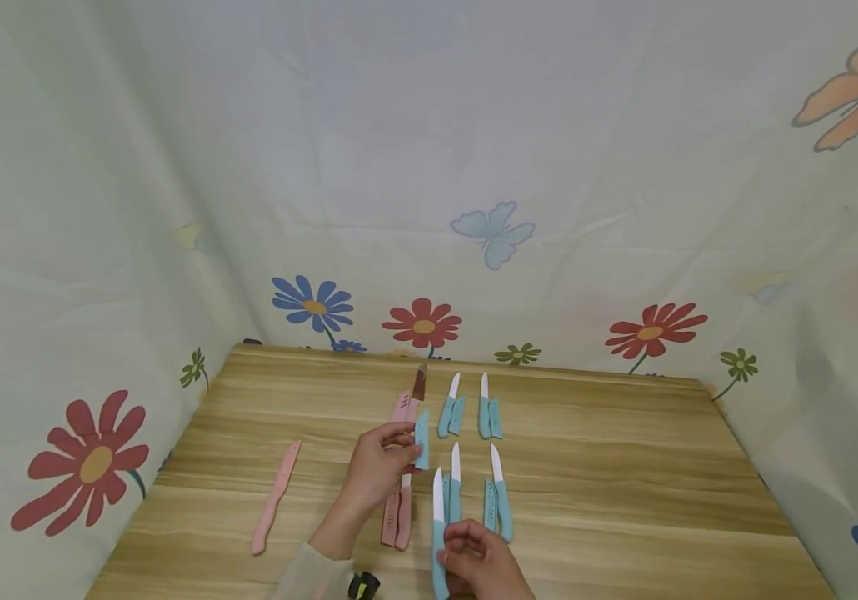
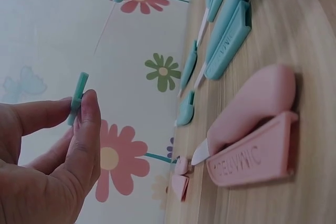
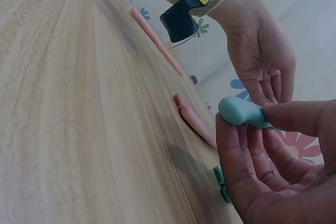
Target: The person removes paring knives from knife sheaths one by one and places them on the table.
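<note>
My left hand point(image 1: 384, 461) pinches a teal blade sheath point(image 1: 421, 439) between thumb and fingers, held above the table. In the left wrist view the sheath point(image 2: 78, 98) shows edge-on in the left hand point(image 2: 58, 150). Lower and to the right, my right hand point(image 1: 483, 560) holds a teal-handled paring knife point(image 1: 440, 533) by its handle, the bare white blade pointing away from me. The right wrist view shows the handle's rounded end point(image 3: 233, 110) between the thumb and fingers of the right hand point(image 3: 278, 166). Sheath and knife are apart.
Several teal knives lie unsheathed beside their sheaths, including one at the back point(image 1: 485, 417) and one at right front point(image 1: 502, 500). Pink knives lie nearby, one with its sheath point(image 1: 390, 517). A sheathed pink knife point(image 1: 276, 497) lies left on the wooden table point(image 1: 624, 500). Printed curtains surround it.
</note>
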Demonstrator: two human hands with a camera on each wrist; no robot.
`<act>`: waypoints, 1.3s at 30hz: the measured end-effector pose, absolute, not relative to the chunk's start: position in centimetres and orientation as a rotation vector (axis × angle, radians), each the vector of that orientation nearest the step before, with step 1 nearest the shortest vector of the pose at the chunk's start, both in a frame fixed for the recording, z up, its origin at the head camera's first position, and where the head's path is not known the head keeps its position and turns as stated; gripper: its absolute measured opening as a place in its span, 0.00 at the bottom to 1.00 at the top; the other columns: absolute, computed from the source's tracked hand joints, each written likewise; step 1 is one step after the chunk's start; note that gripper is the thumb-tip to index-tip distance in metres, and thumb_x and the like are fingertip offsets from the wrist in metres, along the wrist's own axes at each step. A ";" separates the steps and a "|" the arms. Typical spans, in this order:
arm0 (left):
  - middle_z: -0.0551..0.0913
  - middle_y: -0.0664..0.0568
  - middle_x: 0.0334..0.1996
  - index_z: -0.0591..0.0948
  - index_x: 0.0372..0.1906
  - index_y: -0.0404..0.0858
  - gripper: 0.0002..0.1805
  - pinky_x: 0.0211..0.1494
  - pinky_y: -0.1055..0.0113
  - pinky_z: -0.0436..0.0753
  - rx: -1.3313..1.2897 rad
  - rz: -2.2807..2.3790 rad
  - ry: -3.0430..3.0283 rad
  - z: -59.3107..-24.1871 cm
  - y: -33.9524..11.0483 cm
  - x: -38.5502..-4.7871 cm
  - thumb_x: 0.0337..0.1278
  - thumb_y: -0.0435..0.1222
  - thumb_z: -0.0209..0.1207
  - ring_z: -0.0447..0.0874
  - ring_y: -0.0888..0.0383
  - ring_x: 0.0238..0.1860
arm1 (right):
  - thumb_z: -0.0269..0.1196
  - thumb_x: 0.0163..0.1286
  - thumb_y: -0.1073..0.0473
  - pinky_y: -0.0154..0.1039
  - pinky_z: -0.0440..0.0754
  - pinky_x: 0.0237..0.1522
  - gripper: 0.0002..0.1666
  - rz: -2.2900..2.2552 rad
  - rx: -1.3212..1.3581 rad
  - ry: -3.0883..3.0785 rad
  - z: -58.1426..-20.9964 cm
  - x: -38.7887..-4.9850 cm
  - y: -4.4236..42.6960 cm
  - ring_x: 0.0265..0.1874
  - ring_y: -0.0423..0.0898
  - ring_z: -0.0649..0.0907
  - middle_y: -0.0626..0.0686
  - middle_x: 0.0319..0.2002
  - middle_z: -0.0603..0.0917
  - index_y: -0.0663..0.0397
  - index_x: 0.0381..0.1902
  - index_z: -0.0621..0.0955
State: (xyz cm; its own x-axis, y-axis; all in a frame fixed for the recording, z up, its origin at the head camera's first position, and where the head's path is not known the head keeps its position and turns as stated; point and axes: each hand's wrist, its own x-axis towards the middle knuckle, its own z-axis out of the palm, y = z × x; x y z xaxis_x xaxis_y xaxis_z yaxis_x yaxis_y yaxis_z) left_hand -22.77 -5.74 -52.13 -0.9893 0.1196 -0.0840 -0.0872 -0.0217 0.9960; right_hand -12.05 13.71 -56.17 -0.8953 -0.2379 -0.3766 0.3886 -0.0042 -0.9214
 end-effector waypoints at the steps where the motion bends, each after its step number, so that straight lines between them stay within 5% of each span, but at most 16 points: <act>1: 0.82 0.42 0.41 0.81 0.59 0.27 0.20 0.48 0.48 0.91 0.028 2.143 2.101 -52.1 -5.9 -22.8 0.62 0.25 0.64 0.86 0.58 0.37 | 0.67 0.67 0.65 0.39 0.89 0.38 0.17 -1.947 0.152 1.862 -56.1 -12.1 13.7 0.37 0.41 0.82 0.49 0.38 0.80 0.66 0.51 0.79; 7: 0.82 0.40 0.43 0.81 0.60 0.28 0.20 0.42 0.56 0.93 -0.007 2.127 2.131 -52.4 -7.2 -22.8 0.63 0.26 0.64 0.87 0.56 0.37 | 0.67 0.69 0.63 0.40 0.89 0.39 0.19 -1.958 0.149 1.879 -55.7 -12.7 13.4 0.36 0.42 0.82 0.49 0.39 0.81 0.66 0.53 0.78; 18: 0.86 0.40 0.39 0.82 0.62 0.32 0.21 0.39 0.53 0.92 -0.091 2.062 2.190 -53.7 -9.7 -22.9 0.64 0.27 0.65 0.89 0.50 0.29 | 0.62 0.76 0.61 0.50 0.92 0.36 0.25 -2.074 0.113 1.830 -54.4 -13.7 12.0 0.33 0.45 0.86 0.51 0.41 0.87 0.67 0.65 0.71; 26: 0.87 0.37 0.42 0.80 0.64 0.35 0.22 0.27 0.61 0.90 -0.163 2.020 2.223 -54.3 -10.5 -22.9 0.67 0.29 0.64 0.90 0.51 0.25 | 0.63 0.75 0.59 0.43 0.91 0.31 0.25 -2.115 0.149 1.816 -53.8 -14.8 10.5 0.26 0.44 0.86 0.48 0.34 0.86 0.64 0.65 0.72; 39: 0.88 0.38 0.36 0.80 0.60 0.26 0.22 0.35 0.58 0.92 -0.173 2.042 2.257 -54.9 -12.0 -23.3 0.60 0.21 0.64 0.90 0.51 0.29 | 0.67 0.67 0.71 0.43 0.92 0.37 0.33 -2.119 0.147 1.839 -53.7 -17.0 8.8 0.31 0.42 0.86 0.55 0.39 0.85 0.67 0.70 0.74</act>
State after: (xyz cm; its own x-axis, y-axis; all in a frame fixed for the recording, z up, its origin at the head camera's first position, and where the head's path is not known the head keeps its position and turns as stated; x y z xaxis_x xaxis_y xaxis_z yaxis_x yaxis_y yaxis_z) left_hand -23.31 -11.95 -54.86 -0.9892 -0.0217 -0.1450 -0.1465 0.0983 0.9843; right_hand -17.02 8.76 -53.75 -0.9402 -0.1789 -0.2900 0.3123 -0.1122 -0.9433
